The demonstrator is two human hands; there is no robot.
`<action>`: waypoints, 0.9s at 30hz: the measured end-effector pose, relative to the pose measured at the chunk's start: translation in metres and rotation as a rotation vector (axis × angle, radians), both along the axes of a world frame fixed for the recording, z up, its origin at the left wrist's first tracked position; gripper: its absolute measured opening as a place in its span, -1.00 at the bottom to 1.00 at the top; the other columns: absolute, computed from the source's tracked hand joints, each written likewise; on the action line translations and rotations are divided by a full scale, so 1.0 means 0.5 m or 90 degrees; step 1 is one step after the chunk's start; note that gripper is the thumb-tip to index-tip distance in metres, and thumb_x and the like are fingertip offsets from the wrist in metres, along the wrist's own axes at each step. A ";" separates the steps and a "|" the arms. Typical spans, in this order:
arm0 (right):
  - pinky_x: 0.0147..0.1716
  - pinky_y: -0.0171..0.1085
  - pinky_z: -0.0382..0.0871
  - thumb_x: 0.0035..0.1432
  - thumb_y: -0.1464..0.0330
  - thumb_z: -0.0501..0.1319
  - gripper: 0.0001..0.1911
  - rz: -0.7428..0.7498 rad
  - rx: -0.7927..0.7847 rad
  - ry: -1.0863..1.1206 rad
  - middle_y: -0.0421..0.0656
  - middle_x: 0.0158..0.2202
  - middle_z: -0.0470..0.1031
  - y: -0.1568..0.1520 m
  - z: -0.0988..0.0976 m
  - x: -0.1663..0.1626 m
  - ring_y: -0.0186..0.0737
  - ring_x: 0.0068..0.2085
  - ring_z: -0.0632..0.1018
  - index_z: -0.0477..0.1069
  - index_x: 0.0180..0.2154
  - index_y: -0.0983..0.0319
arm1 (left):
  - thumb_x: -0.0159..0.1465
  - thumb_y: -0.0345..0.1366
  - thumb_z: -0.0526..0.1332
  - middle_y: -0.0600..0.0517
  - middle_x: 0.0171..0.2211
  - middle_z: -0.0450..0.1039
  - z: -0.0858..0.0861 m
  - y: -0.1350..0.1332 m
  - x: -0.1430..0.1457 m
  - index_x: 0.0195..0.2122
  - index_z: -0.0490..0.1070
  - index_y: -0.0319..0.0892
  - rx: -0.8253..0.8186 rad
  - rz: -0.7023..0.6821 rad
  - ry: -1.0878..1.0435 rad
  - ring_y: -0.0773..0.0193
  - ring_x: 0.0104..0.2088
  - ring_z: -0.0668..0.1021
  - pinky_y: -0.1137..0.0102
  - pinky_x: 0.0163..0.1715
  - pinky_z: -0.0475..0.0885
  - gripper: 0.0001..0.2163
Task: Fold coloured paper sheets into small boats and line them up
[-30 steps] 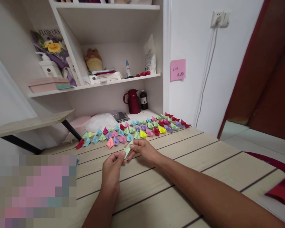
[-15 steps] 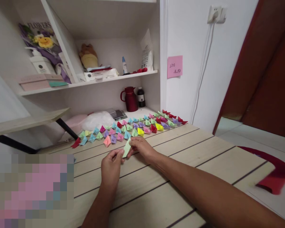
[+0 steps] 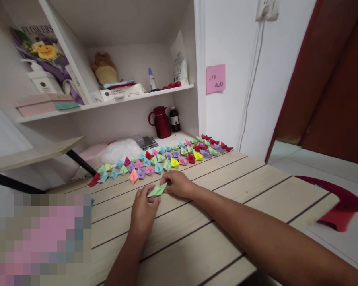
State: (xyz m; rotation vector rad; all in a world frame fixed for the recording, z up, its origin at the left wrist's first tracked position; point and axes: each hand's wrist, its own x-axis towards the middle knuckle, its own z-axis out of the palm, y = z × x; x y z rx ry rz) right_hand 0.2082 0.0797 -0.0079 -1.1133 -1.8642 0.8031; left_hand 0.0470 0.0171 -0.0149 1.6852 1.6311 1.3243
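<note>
Near the middle of the wooden table [image 3: 226, 206], a little toward its far edge, both hands meet over a small folded piece of light green paper [image 3: 157, 191]. The left hand [image 3: 143, 212] pinches the paper's near end between thumb and fingers, and the right hand [image 3: 179, 184] is closed on its far end, so the piece is held between them just above the boards, lying almost flat.

Just beyond the hands, along the far edge of the table, runs a band of small folded paper shapes [image 3: 164, 159] in pink, blue, green, yellow, purple and red, set close together in rows from the left toward the far right corner. Nothing lies between the hands and these rows. Behind them, in the shelf recess, stand a dark red jug [image 3: 161, 122] and a dark bottle [image 3: 174, 119], with a crumpled clear plastic bag [image 3: 121, 150] to their left. A pink sticky note [image 3: 215, 78] hangs on the wall to the right.
</note>
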 end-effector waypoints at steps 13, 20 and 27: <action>-0.31 -0.36 0.25 -0.15 0.56 0.32 -0.66 0.013 0.061 -0.065 -0.26 -0.28 0.46 0.009 -0.017 0.002 -0.30 -0.29 0.45 0.39 -0.28 0.18 | 0.09 -0.48 0.18 0.04 -0.19 0.27 0.000 -0.007 -0.004 -0.15 0.34 -0.11 -0.006 -0.008 0.122 0.42 -0.45 0.47 0.37 -0.24 0.41 -0.71; -0.32 -0.36 0.30 -0.03 0.55 0.24 -0.66 -0.023 0.053 -0.030 -0.23 -0.28 0.51 0.025 -0.029 0.009 -0.32 -0.32 0.49 0.40 -0.17 0.18 | 0.09 -0.45 0.19 0.09 -0.31 0.34 -0.004 -0.008 -0.013 -0.21 0.30 -0.10 -0.027 0.040 0.159 0.36 -0.46 0.46 0.40 -0.34 0.36 -0.76; -0.36 -0.37 0.30 0.01 0.46 0.25 -0.89 -0.050 0.031 -0.019 -0.23 -0.42 0.55 0.031 -0.030 0.005 -0.31 -0.40 0.48 0.51 -0.35 0.22 | 0.13 -0.42 0.16 0.17 -0.53 0.36 0.011 -0.018 -0.007 -0.43 0.32 -0.10 -0.043 0.032 0.182 0.34 -0.49 0.45 0.47 -0.43 0.30 -0.93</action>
